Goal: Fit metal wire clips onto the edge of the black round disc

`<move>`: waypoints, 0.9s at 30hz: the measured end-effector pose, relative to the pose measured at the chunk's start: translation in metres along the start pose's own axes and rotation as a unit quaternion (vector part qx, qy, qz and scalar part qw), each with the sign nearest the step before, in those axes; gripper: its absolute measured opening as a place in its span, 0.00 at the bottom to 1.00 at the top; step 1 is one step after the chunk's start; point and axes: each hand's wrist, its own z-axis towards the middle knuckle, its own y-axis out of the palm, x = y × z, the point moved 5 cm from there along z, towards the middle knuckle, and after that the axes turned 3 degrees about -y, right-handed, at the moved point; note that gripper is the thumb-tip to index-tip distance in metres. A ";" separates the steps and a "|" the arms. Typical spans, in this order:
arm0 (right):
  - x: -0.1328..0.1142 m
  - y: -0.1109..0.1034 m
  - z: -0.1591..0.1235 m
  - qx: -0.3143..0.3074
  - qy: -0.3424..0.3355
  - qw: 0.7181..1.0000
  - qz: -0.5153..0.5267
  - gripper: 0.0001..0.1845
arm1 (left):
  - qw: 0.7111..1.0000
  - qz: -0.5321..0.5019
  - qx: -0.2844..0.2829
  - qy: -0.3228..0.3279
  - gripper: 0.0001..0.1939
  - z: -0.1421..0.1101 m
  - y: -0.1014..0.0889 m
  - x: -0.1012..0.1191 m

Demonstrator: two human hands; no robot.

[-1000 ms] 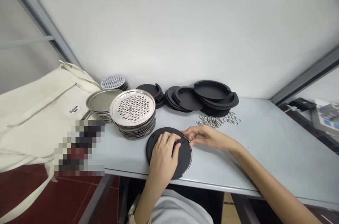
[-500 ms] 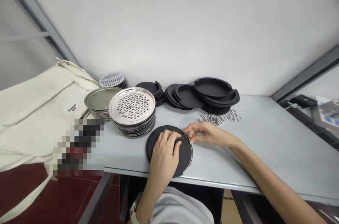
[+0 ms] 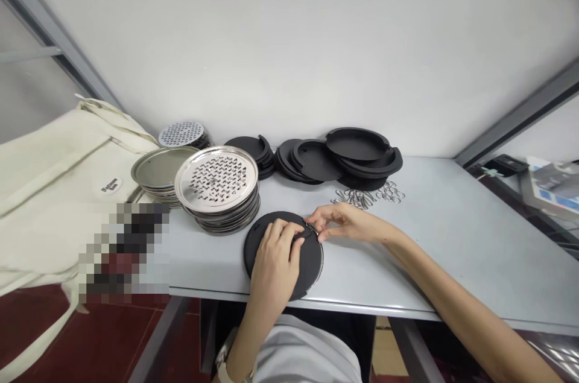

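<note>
A black round cover (image 3: 312,265) lies flat near the table's front edge, with a thin shiny rim showing along its right side. My left hand (image 3: 277,253) presses on top of it, fingers bent and the thumb close to the index finger near the cover's upper right. At that same edge my right hand (image 3: 337,221) pinches a small metal wire clip (image 3: 312,228) between thumb and fingers. The clip touches or nearly touches the cover; whether it is hooked on, I cannot tell. Behind my right hand lie several loose metal clips (image 3: 357,198).
Left of the cover stands a stack of round metal grater plates (image 3: 217,181), beside a stack of plain metal discs (image 3: 167,169). More black covers (image 3: 362,145) are piled along the wall. A cream cloth bag (image 3: 54,190) hangs at the left; table legs frame both sides.
The view has shifted slightly, so everything sits a little further left. Both hands keep nearly the same grip, and the clip appears turned a little at the cover's edge.
</note>
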 end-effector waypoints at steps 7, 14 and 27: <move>0.001 0.000 -0.001 0.001 0.001 1.000 -0.023 0.24 | 1.000 -0.019 0.006 0.001 0.08 0.000 0.000 0.000; -0.001 -0.002 -0.004 -0.001 0.001 0.999 -0.052 0.23 | 0.999 -0.032 -0.004 -0.007 0.09 0.001 0.000 -0.001; -0.005 -0.004 -0.008 0.009 -0.018 0.998 -0.057 0.22 | 1.000 -0.023 -0.006 -0.010 0.09 0.003 -0.001 0.002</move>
